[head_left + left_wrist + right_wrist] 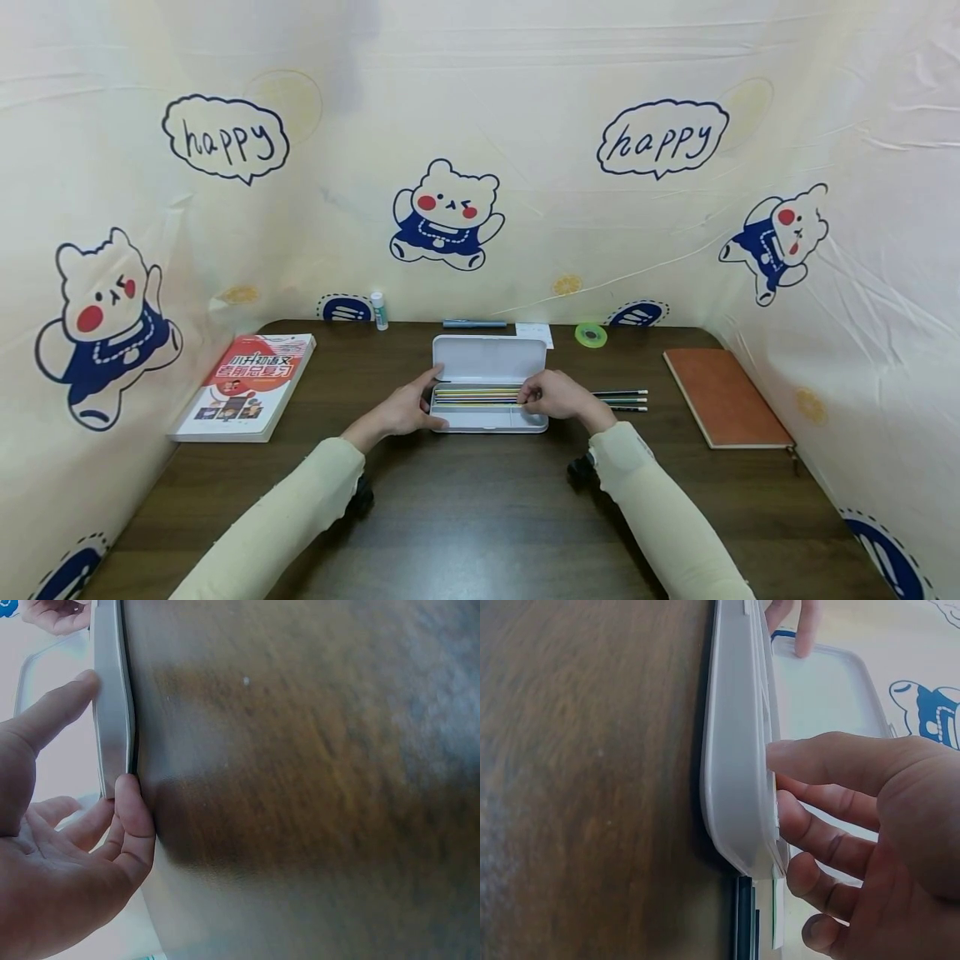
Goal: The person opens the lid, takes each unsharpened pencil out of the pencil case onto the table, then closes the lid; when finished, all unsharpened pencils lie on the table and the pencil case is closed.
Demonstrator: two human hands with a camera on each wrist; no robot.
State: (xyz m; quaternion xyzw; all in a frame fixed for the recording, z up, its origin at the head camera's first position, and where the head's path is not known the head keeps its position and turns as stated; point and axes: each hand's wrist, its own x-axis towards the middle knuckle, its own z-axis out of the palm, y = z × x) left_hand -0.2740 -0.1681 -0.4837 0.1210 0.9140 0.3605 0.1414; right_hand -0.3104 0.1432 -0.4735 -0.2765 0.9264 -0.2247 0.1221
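Pale sleeves lie nearest, on the near side of the open pencil case, which rests on a brown table. Well left of the case lies a thick book; well right, a brown notebook, probably so both arms have room. At the case's far side its lid is raised, baring the tray. Clamped on the case's left end, the left hand has its thumb on the rim, likely to stop it sliding. Over the case's right end the right hand bends its fingers down; whether they pinch anything cannot be told. Pencils lie lengthwise inside the case, presumably to suit its long shape, with dark pencils just right of it. Beyond the case sit a white card, blue pen, green tape roll and glue stick, seemingly out of the way.
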